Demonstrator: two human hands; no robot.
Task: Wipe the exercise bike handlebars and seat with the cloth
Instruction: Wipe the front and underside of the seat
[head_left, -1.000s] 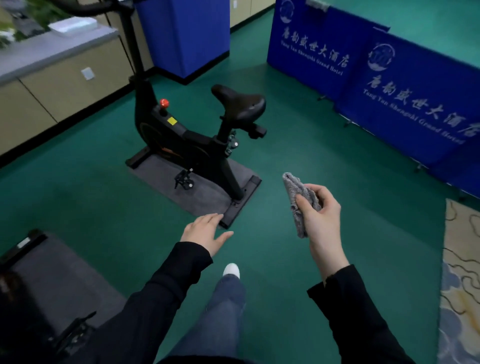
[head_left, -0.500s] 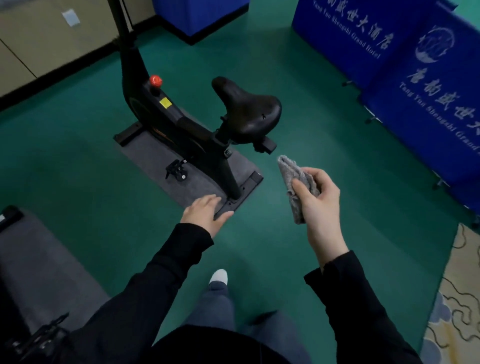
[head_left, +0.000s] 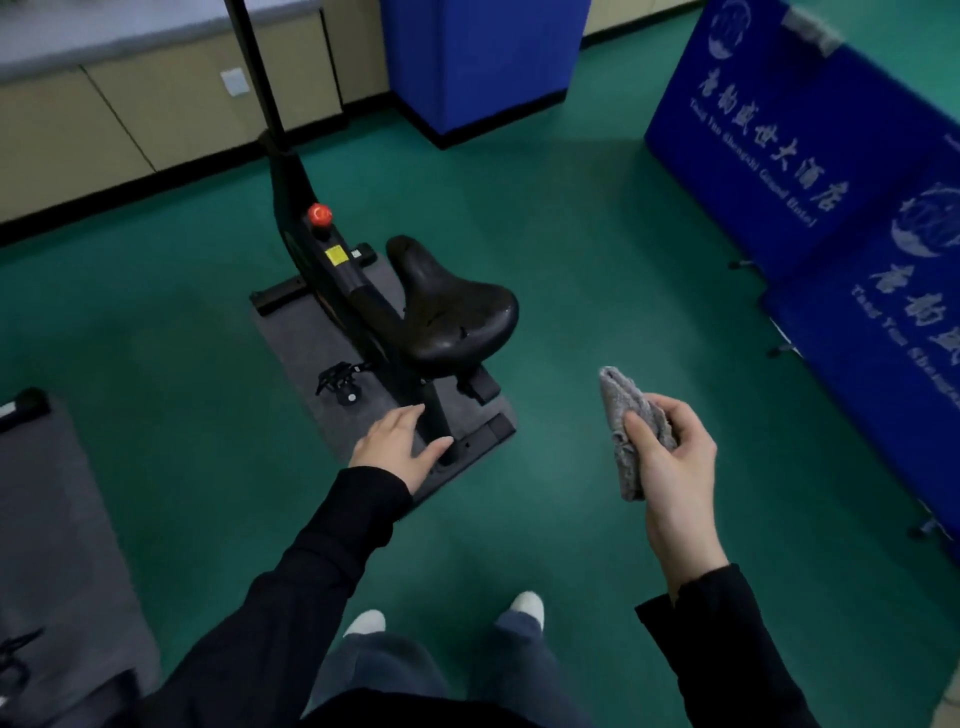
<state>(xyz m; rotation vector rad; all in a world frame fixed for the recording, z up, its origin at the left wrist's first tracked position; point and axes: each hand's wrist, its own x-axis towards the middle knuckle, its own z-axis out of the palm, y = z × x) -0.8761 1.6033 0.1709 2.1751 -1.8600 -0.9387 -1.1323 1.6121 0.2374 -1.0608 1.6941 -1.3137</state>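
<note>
A black exercise bike (head_left: 337, 280) stands on a grey mat (head_left: 306, 343) in front of me, with a red knob (head_left: 319, 214) on its frame. Its black seat (head_left: 452, 312) is just ahead of my hands. The handlebars are out of view above the top edge; only the upright post (head_left: 257, 67) shows. My right hand (head_left: 670, 457) grips a folded grey cloth (head_left: 626, 421), held in the air to the right of the seat and below it. My left hand (head_left: 402, 447) hovers open with straight fingers in front of the seat post.
Blue banner panels (head_left: 810, 171) on metal feet line the right side. A blue box (head_left: 483, 57) stands at the back beside beige cabinets (head_left: 156, 104). Another grey mat (head_left: 57, 519) with dark equipment lies at the left. The floor is green.
I have stepped closer to the bike, so the seat is larger and nearer my hands. Both hands keep their pose; the cloth stays in my right hand.
</note>
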